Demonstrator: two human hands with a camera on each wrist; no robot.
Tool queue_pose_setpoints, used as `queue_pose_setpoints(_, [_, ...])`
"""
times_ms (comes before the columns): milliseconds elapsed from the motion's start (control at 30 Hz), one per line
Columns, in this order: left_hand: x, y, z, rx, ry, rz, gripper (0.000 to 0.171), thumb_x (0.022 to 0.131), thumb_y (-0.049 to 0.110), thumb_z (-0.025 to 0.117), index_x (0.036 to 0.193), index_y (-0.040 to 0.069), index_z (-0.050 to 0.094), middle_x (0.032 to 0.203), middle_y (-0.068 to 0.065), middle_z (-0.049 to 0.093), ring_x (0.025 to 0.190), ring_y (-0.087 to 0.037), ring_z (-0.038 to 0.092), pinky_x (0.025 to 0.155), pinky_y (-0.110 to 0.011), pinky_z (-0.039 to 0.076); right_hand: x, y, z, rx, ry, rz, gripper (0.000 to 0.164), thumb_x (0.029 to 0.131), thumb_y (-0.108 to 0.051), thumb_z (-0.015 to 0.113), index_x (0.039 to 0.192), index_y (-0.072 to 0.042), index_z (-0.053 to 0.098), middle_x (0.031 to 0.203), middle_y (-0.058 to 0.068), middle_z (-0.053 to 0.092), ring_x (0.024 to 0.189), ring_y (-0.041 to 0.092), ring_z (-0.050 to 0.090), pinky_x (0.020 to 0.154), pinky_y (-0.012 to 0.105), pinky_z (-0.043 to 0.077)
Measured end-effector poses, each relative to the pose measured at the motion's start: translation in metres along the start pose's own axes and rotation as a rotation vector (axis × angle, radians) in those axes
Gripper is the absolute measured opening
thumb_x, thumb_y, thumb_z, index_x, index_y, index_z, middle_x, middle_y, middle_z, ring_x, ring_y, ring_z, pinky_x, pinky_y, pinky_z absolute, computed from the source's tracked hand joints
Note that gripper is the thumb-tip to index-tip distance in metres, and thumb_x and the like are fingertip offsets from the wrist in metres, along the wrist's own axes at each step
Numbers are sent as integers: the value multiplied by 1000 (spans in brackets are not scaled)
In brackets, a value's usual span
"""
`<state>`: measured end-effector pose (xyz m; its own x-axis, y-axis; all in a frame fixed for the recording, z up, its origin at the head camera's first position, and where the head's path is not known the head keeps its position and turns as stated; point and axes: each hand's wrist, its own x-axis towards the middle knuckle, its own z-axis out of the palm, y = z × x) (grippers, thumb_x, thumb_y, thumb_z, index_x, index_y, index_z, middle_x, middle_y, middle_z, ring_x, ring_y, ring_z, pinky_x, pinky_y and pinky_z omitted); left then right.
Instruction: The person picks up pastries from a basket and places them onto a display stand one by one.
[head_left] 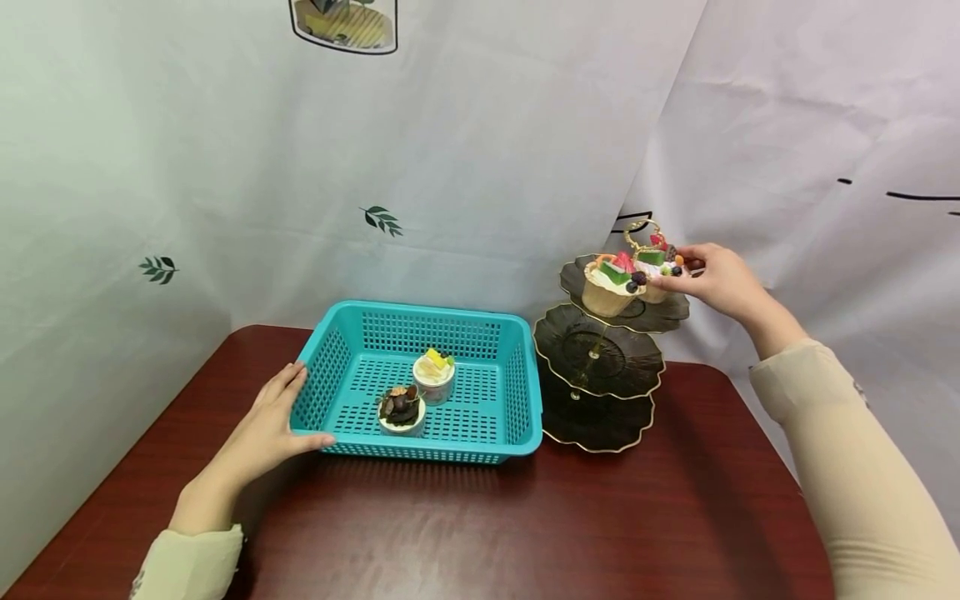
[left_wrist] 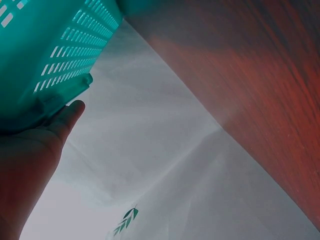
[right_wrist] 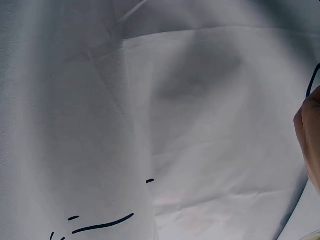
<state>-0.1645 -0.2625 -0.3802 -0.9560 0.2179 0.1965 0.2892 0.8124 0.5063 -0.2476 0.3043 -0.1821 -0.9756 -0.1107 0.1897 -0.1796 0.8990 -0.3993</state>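
At the top tier of a three-tier cake stand (head_left: 600, 350), my right hand (head_left: 708, 279) pinches a fruit-topped cupcake (head_left: 654, 290) between thumb and fingers. A second fruit-topped cupcake (head_left: 606, 293) sits just left of it on the same tier, partly overlapping it in the head view. My left hand (head_left: 262, 425) rests at the near left corner of a teal plastic basket (head_left: 435, 454), fingers extended along its left side and thumb on the front rim. Inside the basket stand a chocolate-topped dessert cup (head_left: 401, 411) and a yellow-topped dessert cup (head_left: 433, 375).
Basket and stand are side by side on a dark red wooden table (head_left: 465, 525). A pale curtain (head_left: 465, 167) with leaf prints hangs behind the table. The stand's gold handle (head_left: 641, 229) rises behind the two cupcakes.
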Motion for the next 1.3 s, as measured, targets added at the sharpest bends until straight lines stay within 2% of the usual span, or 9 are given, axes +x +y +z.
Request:
queue_pose_setpoints(233, [0,0,-1,-13,-18,-5,116,71,48,81,149,-10,17,156,-30,14,140,-49,16,100,-73,30,3,-4,2,8,-9,-32,68,84,-34,71,133,9,51,119,29,57,106,38,57,83,35,43])
queue_pose_setpoints(767, [-1,-1,0,-10,-16,-8,117,71,48,81,149,-10,17,155,-30,15,139,-50,16,99,-73,32,2,-3,-1,-27,-65,-36,76,86,-40,66,141,7,42,127,33,53,114,42,52,92,49,40])
queue_pose_setpoints(1067, [-1,0,-1,-15,-16,3,116,71,48,80,150,-9,17,156,-29,15,140,-49,16,99,-71,33,-2,-1,-4,7,-66,-11,73,87,-42,67,143,0,44,128,27,56,114,35,55,84,35,41])
queue_pose_setpoints(1300, [-1,-1,0,-12,-17,3,116,71,48,80,149,-10,17,156,-30,15,140,-49,16,100,-72,32,-6,3,-5,4,-48,-25,70,88,-39,65,141,2,45,126,28,58,113,37,57,85,34,42])
